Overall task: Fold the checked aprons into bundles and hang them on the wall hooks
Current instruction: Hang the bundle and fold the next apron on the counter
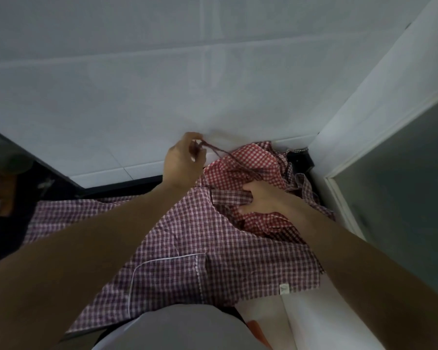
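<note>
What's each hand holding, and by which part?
Left hand pinches the apron's tie string near its end. Right hand grips bunched fabric of the checked aprons.

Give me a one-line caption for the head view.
Left hand pinches an apron string while the right hand grips bunched red checked aprons lying beside a tiled wall.
</note>
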`<state>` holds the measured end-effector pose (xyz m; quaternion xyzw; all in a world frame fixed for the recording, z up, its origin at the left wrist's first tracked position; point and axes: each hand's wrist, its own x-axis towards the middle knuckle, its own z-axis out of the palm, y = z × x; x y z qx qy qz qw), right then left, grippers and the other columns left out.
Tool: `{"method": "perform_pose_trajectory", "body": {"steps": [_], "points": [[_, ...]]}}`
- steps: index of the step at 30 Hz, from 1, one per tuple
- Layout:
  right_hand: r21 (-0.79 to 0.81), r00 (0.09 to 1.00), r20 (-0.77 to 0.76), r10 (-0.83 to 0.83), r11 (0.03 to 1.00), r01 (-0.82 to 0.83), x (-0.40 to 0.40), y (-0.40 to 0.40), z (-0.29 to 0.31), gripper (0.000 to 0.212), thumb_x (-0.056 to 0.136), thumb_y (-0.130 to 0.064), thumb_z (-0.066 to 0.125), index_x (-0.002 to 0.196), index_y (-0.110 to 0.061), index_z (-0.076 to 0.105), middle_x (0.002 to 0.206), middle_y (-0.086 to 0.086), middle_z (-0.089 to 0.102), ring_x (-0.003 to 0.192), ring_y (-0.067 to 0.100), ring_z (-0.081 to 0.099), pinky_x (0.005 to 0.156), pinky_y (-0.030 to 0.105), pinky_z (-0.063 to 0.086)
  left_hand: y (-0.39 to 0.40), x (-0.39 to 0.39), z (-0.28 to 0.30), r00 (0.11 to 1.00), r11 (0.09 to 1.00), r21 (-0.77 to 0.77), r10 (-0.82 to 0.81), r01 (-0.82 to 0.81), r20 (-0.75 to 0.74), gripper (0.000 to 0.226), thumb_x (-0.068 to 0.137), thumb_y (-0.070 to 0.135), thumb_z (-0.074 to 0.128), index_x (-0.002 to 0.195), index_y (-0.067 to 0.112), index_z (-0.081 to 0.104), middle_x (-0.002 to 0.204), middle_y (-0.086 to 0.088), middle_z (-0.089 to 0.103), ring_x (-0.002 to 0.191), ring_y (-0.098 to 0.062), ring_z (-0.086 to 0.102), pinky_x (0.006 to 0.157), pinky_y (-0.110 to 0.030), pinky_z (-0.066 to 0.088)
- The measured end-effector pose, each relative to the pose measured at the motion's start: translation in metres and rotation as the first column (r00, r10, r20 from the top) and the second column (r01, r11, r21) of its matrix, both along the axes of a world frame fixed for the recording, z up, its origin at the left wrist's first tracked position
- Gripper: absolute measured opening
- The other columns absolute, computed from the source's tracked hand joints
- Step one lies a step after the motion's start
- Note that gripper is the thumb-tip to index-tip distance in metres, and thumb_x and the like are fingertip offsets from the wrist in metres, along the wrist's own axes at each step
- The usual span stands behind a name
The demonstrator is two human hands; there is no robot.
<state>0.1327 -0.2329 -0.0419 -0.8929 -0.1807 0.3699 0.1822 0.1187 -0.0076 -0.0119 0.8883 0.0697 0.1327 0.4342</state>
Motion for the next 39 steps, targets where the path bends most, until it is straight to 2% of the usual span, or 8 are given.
{"method": "perform_pose_trajectory", "body": {"steps": [4, 7, 11, 14, 21, 25, 34, 39], "points": [[0.073, 0.999, 0.02, -0.025, 0.997, 0.023, -0.01, -0.007, 0.0, 0.04, 0.087, -0.041, 0.073, 0.119, -0.017, 0.066, 0.115, -0.007, 0.065, 0.101, 0.015, 0.06, 0.093, 0.028, 0.044, 0.0, -0.005, -0.007, 0.975, 0.988, 0.138, 0.096, -0.069, -0.2, 0.049, 0.093, 0.033, 0.062, 0.131, 0.013, 0.038, 0.119, -0.009, 0.055, 0.105, -0.025, 0.057, 0.089, -0.042, 0.05], [0.127, 0.998, 0.051, -0.025, 0.992, 0.018, -0.014, -0.008, -0.003, 0.031, 0.089, -0.038, 0.072, 0.114, -0.02, 0.066, 0.109, -0.008, 0.065, 0.098, 0.014, 0.06, 0.092, 0.027, 0.045, -0.01, -0.012, -0.012, 0.974, 0.963, 0.268, 0.092, -0.033, -0.209, 0.039, 0.084, 0.013, 0.055, 0.122, 0.01, 0.044, 0.12, -0.012, 0.045, 0.112, -0.03, 0.046, 0.1, -0.047, 0.042], [0.139, 0.992, 0.126, 0.003, 0.99, -0.021, -0.017, -0.007, -0.003, 0.009, 0.092, -0.03, 0.068, 0.093, -0.028, 0.06, 0.091, -0.014, 0.06, 0.087, 0.012, 0.057, 0.074, 0.02, 0.042, -0.031, -0.03, -0.02, 0.98, 0.89, 0.417, -0.201, 0.183, -0.001, 0.047, 0.071, -0.002, 0.058, 0.116, 0.008, 0.057, 0.118, -0.014, 0.049, 0.111, -0.03, 0.044, 0.1, -0.05, 0.043], [0.131, 0.984, 0.178, 0.007, 0.991, -0.031, -0.014, -0.004, -0.003, 0.022, 0.091, -0.031, 0.068, 0.108, -0.019, 0.064, 0.101, -0.004, 0.066, 0.091, 0.017, 0.062, 0.079, 0.026, 0.049, -0.048, -0.04, -0.021, 0.896, 0.771, 0.522, -0.443, 0.365, 0.028, 0.055, 0.071, 0.003, 0.062, 0.125, 0.009, 0.06, 0.131, -0.015, 0.05, 0.124, -0.033, 0.041, 0.119, -0.046, 0.024], [0.125, 0.973, 0.232, 0.01, 0.991, -0.04, -0.008, -0.017, -0.001, 0.03, 0.089, -0.039, 0.071, 0.11, -0.017, 0.067, 0.104, -0.003, 0.068, 0.09, 0.017, 0.062, 0.081, 0.028, 0.046, -0.068, -0.025, -0.03, 0.622, 0.662, 0.239, -0.43, 0.71, -0.654, 0.037, 0.102, 0.031, 0.05, 0.133, 0.013, 0.056, 0.126, -0.011, 0.063, 0.112, -0.029, 0.059, 0.099, -0.037, 0.046], [0.101, 0.983, 0.183, -0.003, 0.995, -0.016, -0.004, -0.055, 0.002, 0.029, 0.085, -0.047, 0.074, 0.073, -0.028, 0.055, 0.075, -0.016, 0.055, 0.068, 0.004, 0.053, 0.066, 0.025, 0.039, -0.063, -0.015, -0.029, 0.576, 0.658, 0.199, -0.422, 0.726, -0.7, 0.037, 0.103, 0.026, 0.05, 0.136, 0.01, 0.055, 0.136, -0.012, 0.057, 0.122, -0.03, 0.053, 0.105, -0.035, 0.039], [-0.378, 0.932, 0.357, 0.06, 0.922, 0.085, 0.042, -0.15, 0.022, 0.017, 0.088, -0.033, 0.065, 0.083, -0.021, 0.055, 0.081, -0.003, 0.058, 0.088, 0.024, 0.058, 0.101, 0.044, 0.035, -0.049, 0.009, -0.044, 0.535, 0.67, 0.182, -0.369, 0.72, -0.76, 0.041, 0.102, 0.033, 0.05, 0.138, 0.015, 0.055, 0.142, -0.009, 0.053, 0.126, -0.029, 0.051, 0.113, -0.04, 0.037], [-0.119, 0.946, 0.06, -0.318, 0.939, 0.323, 0.06, -0.173, 0.024, 0.034, 0.073, -0.032, 0.087, 0.097, -0.013, 0.072, 0.095, 0.001, 0.07, 0.085, 0.016, 0.065, 0.072, 0.026, 0.048, -0.045, 0.013, -0.047, 0.659, 0.74, 0.276, -0.287, 0.614, -0.696, 0.044, 0.102, 0.034, 0.049, 0.14, 0.012, 0.051, 0.144, -0.012, 0.051, 0.126, -0.033, 0.052, 0.11, -0.039, 0.04]]}}
